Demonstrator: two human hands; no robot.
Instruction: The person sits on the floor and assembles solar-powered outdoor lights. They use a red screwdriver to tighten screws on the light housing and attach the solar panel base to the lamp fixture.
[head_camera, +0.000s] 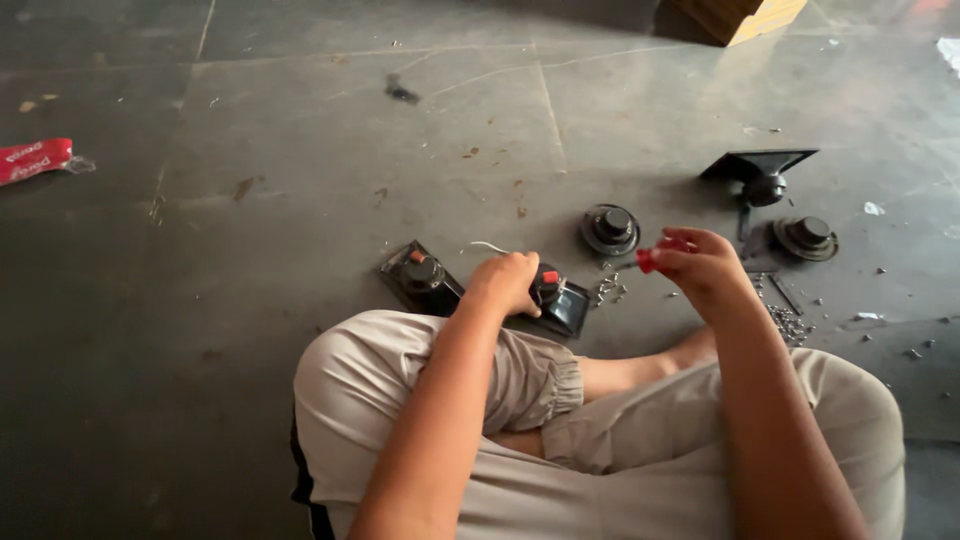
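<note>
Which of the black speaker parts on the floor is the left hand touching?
The square-framed speaker driver right in front of the knee, under the left hand. The matching one lies untouched beside it; the round ones sit farther away.

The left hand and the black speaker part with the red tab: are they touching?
Touching. The head view shows the left hand resting on the black speaker part, with the fingers covering its near edge.
</note>
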